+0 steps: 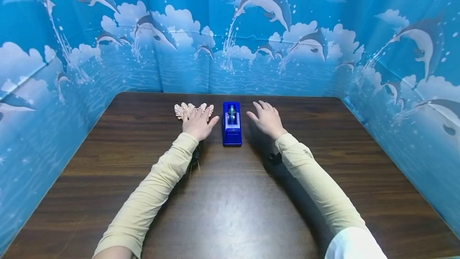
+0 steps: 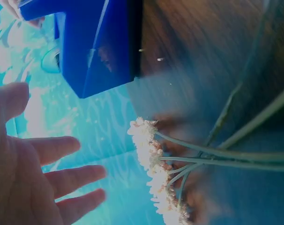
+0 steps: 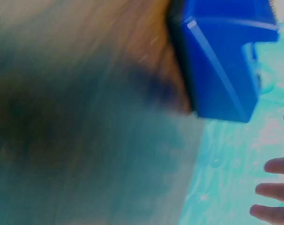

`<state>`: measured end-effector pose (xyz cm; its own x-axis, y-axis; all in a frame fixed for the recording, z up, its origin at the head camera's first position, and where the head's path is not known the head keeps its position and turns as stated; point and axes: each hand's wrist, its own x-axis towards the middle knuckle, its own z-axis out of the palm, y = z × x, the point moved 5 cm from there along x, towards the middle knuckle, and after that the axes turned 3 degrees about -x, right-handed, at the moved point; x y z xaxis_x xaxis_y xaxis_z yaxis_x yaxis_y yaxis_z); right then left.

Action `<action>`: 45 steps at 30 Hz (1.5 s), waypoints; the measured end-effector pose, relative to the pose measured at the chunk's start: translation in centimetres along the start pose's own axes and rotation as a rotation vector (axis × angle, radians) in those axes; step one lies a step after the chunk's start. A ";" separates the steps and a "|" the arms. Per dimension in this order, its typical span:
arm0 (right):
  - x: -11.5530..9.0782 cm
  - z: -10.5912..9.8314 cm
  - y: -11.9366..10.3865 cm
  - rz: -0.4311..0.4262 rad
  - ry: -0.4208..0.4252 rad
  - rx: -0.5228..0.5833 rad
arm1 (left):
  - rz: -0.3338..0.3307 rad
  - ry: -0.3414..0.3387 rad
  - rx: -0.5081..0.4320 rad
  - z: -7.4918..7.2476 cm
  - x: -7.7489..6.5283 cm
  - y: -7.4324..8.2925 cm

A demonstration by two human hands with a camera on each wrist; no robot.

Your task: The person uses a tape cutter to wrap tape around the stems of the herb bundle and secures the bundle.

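Note:
A blue tape dispenser (image 1: pixel 232 135) stands on the table between my two hands, its roll of tape showing in the top slot. My left hand (image 1: pixel 198 124) hovers to its left with fingers spread, over a bunch of pale dried flowers (image 1: pixel 182 110) whose thin stems point toward me. In the left wrist view the flowers (image 2: pixel 149 159) lie apart from the fingertips (image 2: pixel 97 172), with green stems running off to the right. To the right of the dispenser, my right hand (image 1: pixel 268 120) is held above the table, fingers spread and holding nothing.
The dark wood-grain table (image 1: pixel 230 195) runs back to a blue curtain (image 1: pixel 237 71) printed with dolphins and clouds, which encloses the back and both sides. Dark wrist camera mounts (image 1: pixel 274 159) sit below the forearms.

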<state>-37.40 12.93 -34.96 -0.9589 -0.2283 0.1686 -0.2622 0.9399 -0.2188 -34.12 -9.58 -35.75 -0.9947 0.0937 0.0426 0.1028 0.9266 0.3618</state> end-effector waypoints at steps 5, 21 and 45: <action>-0.4 -1.1 -1.3 -0.012 -0.031 0.035 | -0.026 -0.022 -0.063 0.0 0.2 -1.0; -3.6 -1.5 -7.6 -0.167 -0.205 0.260 | -0.042 -0.077 -0.136 -2.1 -0.3 -6.1; -3.7 6.5 -16.0 -0.364 -0.458 -0.035 | -0.162 -0.464 -0.241 0.0 -1.9 -5.1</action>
<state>-30.33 -2.90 -38.31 -0.7587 -0.6175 -0.2076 -0.5875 0.7862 -0.1917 -32.78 -14.45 -37.67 -0.8903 0.1584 -0.4270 -0.1075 0.8379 0.5351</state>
